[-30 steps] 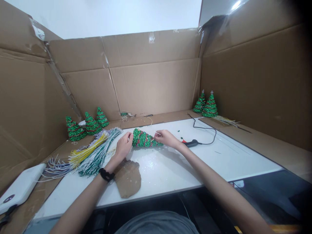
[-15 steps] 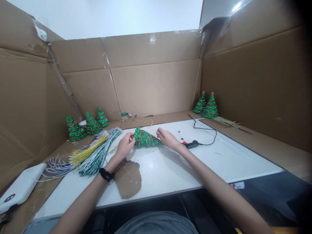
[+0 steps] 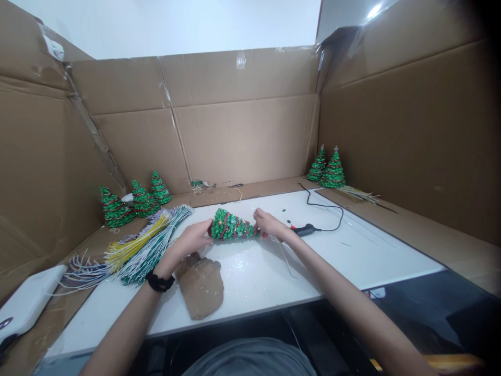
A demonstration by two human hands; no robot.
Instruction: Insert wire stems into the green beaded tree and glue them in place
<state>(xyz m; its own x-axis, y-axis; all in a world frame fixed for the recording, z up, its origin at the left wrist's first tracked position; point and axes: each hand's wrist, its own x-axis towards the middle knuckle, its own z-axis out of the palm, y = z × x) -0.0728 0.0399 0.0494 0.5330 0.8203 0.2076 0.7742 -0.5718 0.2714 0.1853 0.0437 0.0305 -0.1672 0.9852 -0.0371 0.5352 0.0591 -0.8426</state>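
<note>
A small green Christmas tree (image 3: 233,225) with red garland lies on its side above the white board, tip to the right. My left hand (image 3: 195,236) is closed around its base. At the tip, my right hand (image 3: 268,223) is pinched on a thin pale cord (image 3: 287,257), which hangs below the fingers. The tree's tip is hidden by that hand. Just right of it lies a black-handled tool (image 3: 305,230) with a red part and a cable. Below my left hand is a piece of brown cardboard (image 3: 201,290).
Bundles of white, green and yellow cords (image 3: 144,250) lie at left. More trees (image 3: 144,199) stand behind them, and two topped trees (image 3: 332,169) stand at back right. A white device (image 3: 29,300) is at front left. Cardboard walls (image 3: 246,130) enclose the white board (image 3: 376,261).
The tree has turned slightly, showing more of its base side. The pale cord now hangs below my right hand. The whole view has shifted slightly.
</note>
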